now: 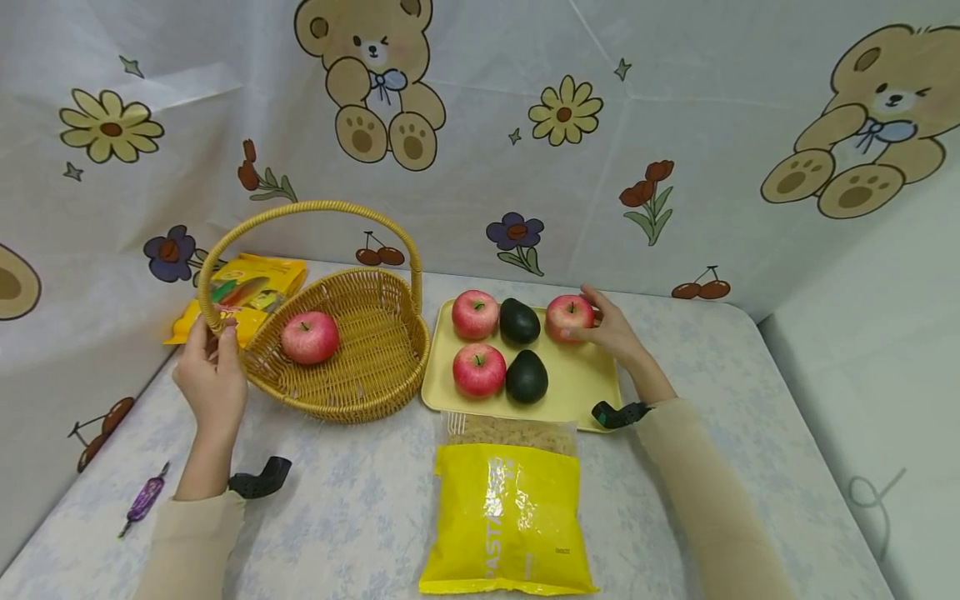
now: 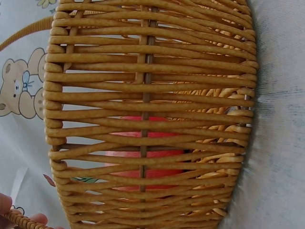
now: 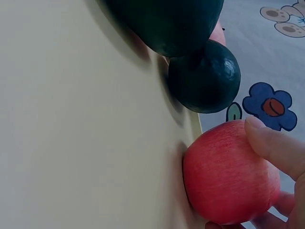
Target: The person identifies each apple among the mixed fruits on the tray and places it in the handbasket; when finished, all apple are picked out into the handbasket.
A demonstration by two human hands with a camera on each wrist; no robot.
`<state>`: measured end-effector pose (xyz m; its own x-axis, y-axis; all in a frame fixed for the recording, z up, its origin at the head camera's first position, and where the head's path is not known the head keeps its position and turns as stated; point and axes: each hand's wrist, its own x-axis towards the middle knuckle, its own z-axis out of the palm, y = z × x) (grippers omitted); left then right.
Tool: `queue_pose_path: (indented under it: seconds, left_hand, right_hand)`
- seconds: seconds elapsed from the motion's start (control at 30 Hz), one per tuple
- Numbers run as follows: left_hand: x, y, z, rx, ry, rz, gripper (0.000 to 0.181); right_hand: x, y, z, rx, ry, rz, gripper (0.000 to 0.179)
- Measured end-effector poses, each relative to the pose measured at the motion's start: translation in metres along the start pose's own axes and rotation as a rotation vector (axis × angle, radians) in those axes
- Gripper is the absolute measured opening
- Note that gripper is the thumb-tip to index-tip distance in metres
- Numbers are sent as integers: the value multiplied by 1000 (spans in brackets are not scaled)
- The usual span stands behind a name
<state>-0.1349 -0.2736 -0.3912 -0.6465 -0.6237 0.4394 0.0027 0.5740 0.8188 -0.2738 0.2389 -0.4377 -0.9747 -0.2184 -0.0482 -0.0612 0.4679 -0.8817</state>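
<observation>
My left hand (image 1: 215,379) grips the handle of a wicker basket (image 1: 375,408) near its left end. One red apple (image 1: 310,337) lies inside the basket, and its red shows through the weave in the left wrist view. At the tray's back right, my right hand (image 1: 617,332) holds another apple (image 3: 228,174) between thumb and fingers; it sits on or just above the tray, I cannot tell which. Two more apples, a rear one (image 1: 475,314) and a front one (image 1: 479,371), share the pale yellow tray (image 1: 581,392) with two dark avocados (image 1: 520,322).
A yellow pasta bag (image 1: 510,517) lies in front of the tray. Behind the basket's left side is another yellow packet (image 1: 251,287). A purple wrapped candy (image 1: 144,500) lies at the left. A patterned cloth (image 1: 480,167) hangs behind the table.
</observation>
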Motion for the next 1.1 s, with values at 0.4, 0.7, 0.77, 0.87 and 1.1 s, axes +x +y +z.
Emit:
queue_pose_path:
  seconds: [0.4,0.7,0.77,0.87,1.1]
  left_hand:
    - [0,-1,1,-15,2,0,34]
    - [-1,-2,1,-13,-7,-31,35]
    - [-1,-2,2,-14,-5,-23,34]
    - [0,-3,2,-14,-3,-14,34]
    - [1,-2,1,-8,-5,-14,34]
  right_hand:
    - [-4,-13,1,-19,-18,33,87]
    - [-16,-41,0,-46,0,32,81]
    - [-14,-39,0,-46,13,28,82]
    - [-8,-30,0,-62,33,23,84]
    - [-7,-32,-2,-45,70,-15,87]
